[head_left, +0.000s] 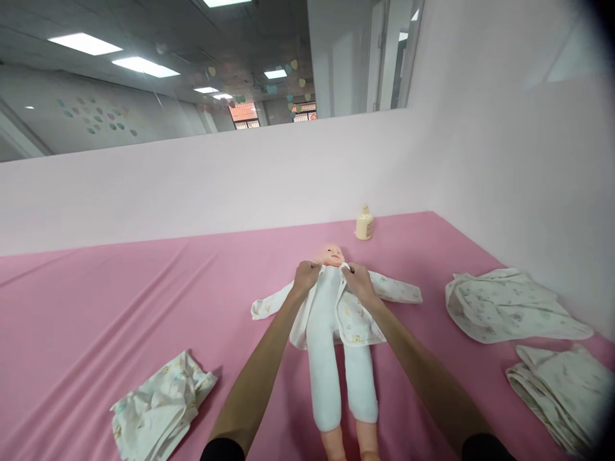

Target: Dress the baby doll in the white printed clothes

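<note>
Doll [327, 314] lies on its back on a pink sheet [144, 307], its head toward the far edge and its feet toward the near edge. Its body and legs are white, and a white jacket [358, 317] with little pictures sits around it, open down the front, the sleeves spread wide. I cannot tell if arms are inside them. The left hand [307, 275] holds one front side of the jacket by the neck, and the right hand [359, 282] holds the other — both have their fingers closed on the cloth. A pale yellow bottle [364, 226] stands by the far edge, near the far right corner. A crumpled cloth [161, 406] lies left of the doll, toward the near edge. Along the right edge lie two more — a loose cloth [512, 306] and, nearer, a folded cloth [567, 390].
</note>
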{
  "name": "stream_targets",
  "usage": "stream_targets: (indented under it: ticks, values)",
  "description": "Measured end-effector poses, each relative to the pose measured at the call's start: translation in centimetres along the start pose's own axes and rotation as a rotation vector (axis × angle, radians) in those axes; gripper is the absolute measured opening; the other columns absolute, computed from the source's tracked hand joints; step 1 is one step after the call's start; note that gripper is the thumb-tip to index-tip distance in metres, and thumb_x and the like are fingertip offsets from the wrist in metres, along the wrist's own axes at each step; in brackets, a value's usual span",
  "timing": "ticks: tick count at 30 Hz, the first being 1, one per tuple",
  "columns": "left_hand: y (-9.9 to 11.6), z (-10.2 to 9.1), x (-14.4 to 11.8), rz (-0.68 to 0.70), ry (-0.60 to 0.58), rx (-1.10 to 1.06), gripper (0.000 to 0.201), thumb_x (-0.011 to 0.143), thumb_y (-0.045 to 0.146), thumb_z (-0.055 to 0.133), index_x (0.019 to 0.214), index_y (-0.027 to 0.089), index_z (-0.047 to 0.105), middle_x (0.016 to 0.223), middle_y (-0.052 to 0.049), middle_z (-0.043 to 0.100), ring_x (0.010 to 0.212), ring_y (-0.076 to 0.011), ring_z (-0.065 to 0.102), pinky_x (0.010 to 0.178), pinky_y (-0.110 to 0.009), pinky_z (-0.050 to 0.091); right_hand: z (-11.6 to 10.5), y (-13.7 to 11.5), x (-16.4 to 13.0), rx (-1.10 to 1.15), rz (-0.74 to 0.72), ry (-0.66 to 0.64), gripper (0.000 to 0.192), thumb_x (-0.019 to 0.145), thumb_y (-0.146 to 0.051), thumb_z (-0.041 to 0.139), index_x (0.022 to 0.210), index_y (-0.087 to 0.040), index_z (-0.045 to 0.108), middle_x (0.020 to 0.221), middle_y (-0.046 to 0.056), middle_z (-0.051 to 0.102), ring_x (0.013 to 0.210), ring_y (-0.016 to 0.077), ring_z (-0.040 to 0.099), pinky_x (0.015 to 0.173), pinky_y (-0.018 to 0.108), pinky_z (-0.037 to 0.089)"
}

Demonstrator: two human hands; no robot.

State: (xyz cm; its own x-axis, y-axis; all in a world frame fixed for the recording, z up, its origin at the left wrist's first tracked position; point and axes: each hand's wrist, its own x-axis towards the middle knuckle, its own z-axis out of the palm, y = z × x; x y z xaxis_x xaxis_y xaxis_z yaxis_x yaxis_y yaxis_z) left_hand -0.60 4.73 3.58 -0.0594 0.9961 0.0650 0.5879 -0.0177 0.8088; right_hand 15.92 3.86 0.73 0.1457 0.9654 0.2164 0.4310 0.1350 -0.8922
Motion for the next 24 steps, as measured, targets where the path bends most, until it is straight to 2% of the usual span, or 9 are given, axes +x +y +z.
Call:
stream_targets:
  ticks: [3, 6, 9, 12, 15, 20, 24]
  values:
    - [0.1, -1.2, -0.2, 0.026, -0.052, 0.231, 0.028, 0.082, 0.039, 0.056, 0.065, 0.019, 0.049, 0.058, 0.0, 0.049, 0.067, -0.0173, 0.054, 0.058, -0.025, 0.034, -0.1, -0.2, 0.1, 0.001, 0.0, -0.015, 0.027, 0.082, -0.033, 0.044, 0.058, -0.021, 0.037, 0.057, -0.004, 0.042, 0.057, 0.0124, 0.039, 0.053, 0.026, 0.023]
    - [0.5, -2.2, -0.3, 0.03, -0.058, 0.471, 0.017, 0.084, 0.03, 0.053, 0.07, 0.019, 0.051, 0.069, -0.004, 0.057, 0.078, -0.0214, 0.058, 0.066, -0.027, 0.039, -0.2, -0.4, 0.1, 0.0, 0.001, -0.025, 0.028, 0.082, -0.032, 0.043, 0.058, -0.021, 0.037, 0.057, -0.004, 0.043, 0.057, 0.0124, 0.039, 0.053, 0.026, 0.023]
    - [0.8, -2.3, -0.1, 0.045, -0.022, 0.513, 0.013, 0.087, 0.022, 0.045, 0.077, 0.019, 0.053, 0.085, -0.01, 0.063, 0.091, -0.0257, 0.059, 0.076, -0.032, 0.04, -0.2, -0.6, 0.0, -0.002, 0.002, -0.026, 0.026, 0.082, -0.03, 0.043, 0.058, -0.021, 0.037, 0.057, -0.004, 0.042, 0.057, 0.0122, 0.038, 0.054, 0.026, 0.023]
    - [0.8, -1.6, 0.0, 0.093, 0.03, 0.487, 0.019, 0.092, 0.022, 0.038, 0.082, 0.02, 0.054, 0.096, -0.01, 0.065, 0.096, -0.024, 0.059, 0.08, -0.032, 0.04, -0.2, -0.7, -0.1, -0.005, -0.01, -0.023, 0.026, 0.082, -0.027, 0.043, 0.058, -0.021, 0.035, 0.056, -0.004, 0.04, 0.056, 0.012, 0.038, 0.054, 0.026, 0.022]
    - [0.3, -0.5, -0.2, 0.117, 0.057, 0.367, 0.027, 0.094, 0.029, 0.037, 0.075, 0.02, 0.052, 0.085, -0.006, 0.065, 0.082, -0.0191, 0.058, 0.073, -0.028, 0.039, -0.1, -0.5, 0.0, -0.013, -0.03, -0.02, 0.026, 0.081, -0.026, 0.041, 0.057, -0.021, 0.033, 0.054, -0.004, 0.039, 0.055, 0.0118, 0.036, 0.054, 0.026, 0.021]
    - [-0.8, 0.8, -0.5, 0.185, 0.071, 0.106, 0.035, 0.093, 0.04, 0.04, 0.065, 0.019, 0.045, 0.066, 0.001, 0.052, 0.065, -0.0133, 0.046, 0.062, -0.025, 0.034, 0.3, 0.0, 0.2, -0.021, -0.044, -0.019, 0.025, 0.081, -0.027, 0.041, 0.058, -0.021, 0.034, 0.054, -0.005, 0.039, 0.054, 0.0118, 0.037, 0.053, 0.026, 0.022]
    - [-1.3, 1.2, -0.3, 0.111, 0.074, -0.019, 0.033, 0.09, 0.041, 0.044, 0.065, 0.019, 0.044, 0.063, 0.003, 0.045, 0.061, -0.0113, 0.041, 0.057, -0.024, 0.031, 0.5, 0.2, 0.3, -0.027, -0.047, -0.018, 0.025, 0.082, -0.029, 0.041, 0.059, -0.021, 0.036, 0.055, -0.004, 0.042, 0.055, 0.0125, 0.04, 0.053, 0.025, 0.023]
